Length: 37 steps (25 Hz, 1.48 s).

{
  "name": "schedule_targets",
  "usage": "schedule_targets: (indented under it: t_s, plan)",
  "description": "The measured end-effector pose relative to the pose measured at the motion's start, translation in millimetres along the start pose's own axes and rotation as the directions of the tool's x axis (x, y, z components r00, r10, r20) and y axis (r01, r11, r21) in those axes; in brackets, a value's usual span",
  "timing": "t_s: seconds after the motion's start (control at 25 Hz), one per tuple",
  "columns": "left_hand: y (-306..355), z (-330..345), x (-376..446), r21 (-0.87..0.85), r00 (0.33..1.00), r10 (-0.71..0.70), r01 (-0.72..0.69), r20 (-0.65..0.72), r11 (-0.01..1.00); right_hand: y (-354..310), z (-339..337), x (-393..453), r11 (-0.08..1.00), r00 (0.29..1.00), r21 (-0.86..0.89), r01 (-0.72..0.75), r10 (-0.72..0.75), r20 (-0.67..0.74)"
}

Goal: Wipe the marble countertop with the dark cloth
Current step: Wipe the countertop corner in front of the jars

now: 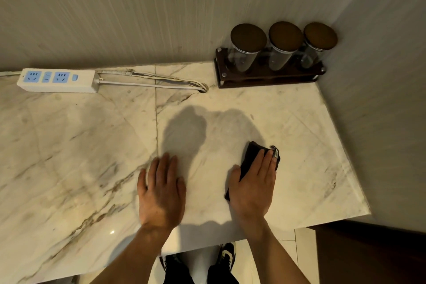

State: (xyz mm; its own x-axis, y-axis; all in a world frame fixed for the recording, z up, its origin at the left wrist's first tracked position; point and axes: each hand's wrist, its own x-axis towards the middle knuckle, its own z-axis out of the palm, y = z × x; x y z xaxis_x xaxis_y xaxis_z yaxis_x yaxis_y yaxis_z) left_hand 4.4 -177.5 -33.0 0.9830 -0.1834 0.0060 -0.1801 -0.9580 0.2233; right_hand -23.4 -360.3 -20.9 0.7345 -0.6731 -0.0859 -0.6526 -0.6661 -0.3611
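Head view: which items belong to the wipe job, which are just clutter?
In the job:
- dark cloth, pressed flat under the right hand
- marble countertop
- left hand, flat on the marble, empty

Just lying about:
- power strip with its cable, by the back wall
- three lidded jars in a dark rack, back right corner

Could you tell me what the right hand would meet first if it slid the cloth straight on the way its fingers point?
Probably nothing soon: the right hand on the dark cloth points up-right across bare marble countertop. Further on lies the side wall, likely just clear of the jar rack, though depth is uncertain.
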Motion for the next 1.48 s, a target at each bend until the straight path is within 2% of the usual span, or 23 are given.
schedule_targets:
  t_s: [0.2,0.4,0.6,0.72,0.88,0.96,1.08,1.2,1.48]
  plan:
    - [-1,4,-1,-0.022,1.000,-0.006,0.005,-0.005,1.000,19,-6,-25,0.999,0.999,-0.010,0.035,-0.035,-0.022]
    - [2,-1,-3,-0.071,1.000,-0.015,0.014,-0.014,0.997,40,-12,-39,0.994,0.994,-0.009,0.105,-0.105,0.042]
    - [24,-16,5,-0.145,0.995,-0.094,0.096,0.018,0.985,70,-18,-38,0.955,0.951,-0.037,0.293,-0.288,0.111]
    - [60,-13,2,-0.137,1.000,0.010,-0.009,0.004,0.990,95,-28,-28,0.866,0.856,-0.032,0.500,-0.488,0.172]
    - [101,4,3,-0.190,0.997,0.028,-0.014,0.070,0.982,130,-45,7,0.618,0.587,0.040,0.786,-0.765,0.266]
    - [108,11,2,-0.152,0.996,0.056,-0.044,0.076,0.987,138,-53,28,0.513,0.469,0.048,0.857,-0.816,0.338]
    - [108,19,1,-0.070,0.993,0.080,-0.075,0.081,0.995,142,-59,54,0.392,0.340,0.032,0.920,-0.834,0.434]
    - [109,22,3,-0.033,0.994,0.061,-0.058,0.095,0.998,138,-60,75,0.336,0.290,0.014,0.942,-0.830,0.477]
    - [111,22,3,0.013,0.990,0.017,-0.019,0.137,1.000,110,-60,121,0.370,0.312,0.024,0.929,-0.814,0.490]
